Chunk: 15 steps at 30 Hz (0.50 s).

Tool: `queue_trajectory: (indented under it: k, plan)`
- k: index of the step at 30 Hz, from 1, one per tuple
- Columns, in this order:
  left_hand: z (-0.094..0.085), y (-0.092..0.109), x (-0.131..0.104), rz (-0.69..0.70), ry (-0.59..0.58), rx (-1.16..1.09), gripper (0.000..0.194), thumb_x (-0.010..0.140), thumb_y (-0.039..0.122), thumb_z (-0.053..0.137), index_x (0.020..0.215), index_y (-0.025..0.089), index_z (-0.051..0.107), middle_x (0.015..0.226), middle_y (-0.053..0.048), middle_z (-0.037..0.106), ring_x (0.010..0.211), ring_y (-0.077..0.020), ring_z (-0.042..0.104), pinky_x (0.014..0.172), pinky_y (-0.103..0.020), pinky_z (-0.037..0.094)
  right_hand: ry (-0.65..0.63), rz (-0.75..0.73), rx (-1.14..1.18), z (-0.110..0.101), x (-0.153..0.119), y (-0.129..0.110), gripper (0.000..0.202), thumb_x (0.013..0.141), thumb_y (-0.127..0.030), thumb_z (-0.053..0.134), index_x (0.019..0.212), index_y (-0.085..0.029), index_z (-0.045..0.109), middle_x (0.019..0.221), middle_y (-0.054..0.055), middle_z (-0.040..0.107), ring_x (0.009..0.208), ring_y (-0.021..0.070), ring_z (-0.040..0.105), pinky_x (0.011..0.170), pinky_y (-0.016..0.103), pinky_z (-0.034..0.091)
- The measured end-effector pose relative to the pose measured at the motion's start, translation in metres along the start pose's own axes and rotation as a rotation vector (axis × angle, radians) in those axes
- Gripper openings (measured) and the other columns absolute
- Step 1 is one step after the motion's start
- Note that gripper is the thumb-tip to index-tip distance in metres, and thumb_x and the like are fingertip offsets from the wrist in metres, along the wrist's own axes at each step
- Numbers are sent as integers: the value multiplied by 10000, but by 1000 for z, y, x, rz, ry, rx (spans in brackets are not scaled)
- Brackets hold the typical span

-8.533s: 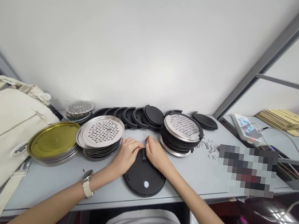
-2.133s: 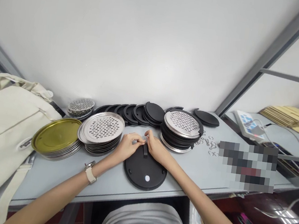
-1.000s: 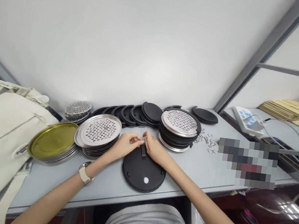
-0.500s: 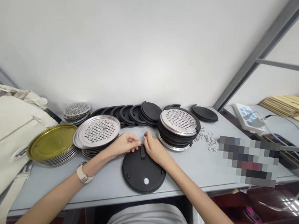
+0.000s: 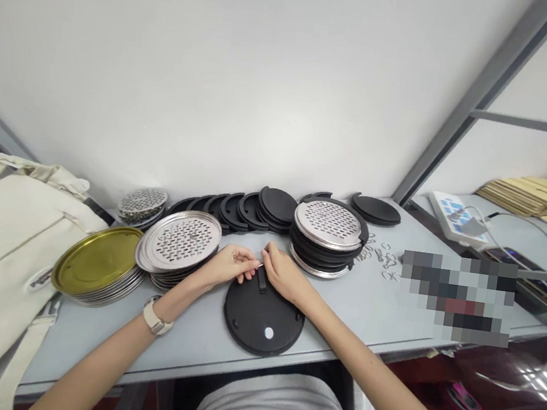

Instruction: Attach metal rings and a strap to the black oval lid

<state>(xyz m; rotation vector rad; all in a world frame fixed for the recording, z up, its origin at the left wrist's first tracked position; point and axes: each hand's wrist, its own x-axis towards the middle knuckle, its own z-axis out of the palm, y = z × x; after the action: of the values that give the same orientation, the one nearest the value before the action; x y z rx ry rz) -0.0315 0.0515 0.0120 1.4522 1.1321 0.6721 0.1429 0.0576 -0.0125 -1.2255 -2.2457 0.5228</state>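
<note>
Left fingers [image 5: 249, 268] clamped on tiny metal piece [image 5: 260, 266], right fingers [image 5: 271, 258] beside it, hold unclear, black disc [image 5: 259, 317] beneath

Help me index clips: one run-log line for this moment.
left hand: pinches small shiny piece | right hand: over far edge of black disc | nearby: perforated discs

The black disc [image 5: 263, 318] under the hands [image 5: 258, 269] looked like smooth, matt plastic, and the perforated plates [image 5: 188, 242] were silvery metal, shiny at their smooth rims and rough across the holes. The golden lid [image 5: 97, 260] had a glossy metallic finish. The cream bag [image 5: 0, 250] was matt cloth; the grey counter [image 5: 195, 339] looked smooth.
</note>
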Motion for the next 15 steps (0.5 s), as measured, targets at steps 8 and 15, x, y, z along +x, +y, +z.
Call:
queue_trajectory:
  k: [8,15]
  plan:
    - [4,1,-1,-4,43,-6,329,698,430,716,704,113,631,594,-13,583,485,-71,499,398,-155,351,-14,17,-10,1,1,1,160,953,-130,308,982,-145,464,799,84,625,710,184,582,676,270,407]
    - [7,3,-1,-8,46,-5,295,704,397,704,682,121,599,580,17,540,455,-51,454,393,-151,326,-33,18,-15,0,1,2,175,913,-91,337,1006,-130,481,858,108,643,765,192,594,710,279,413]
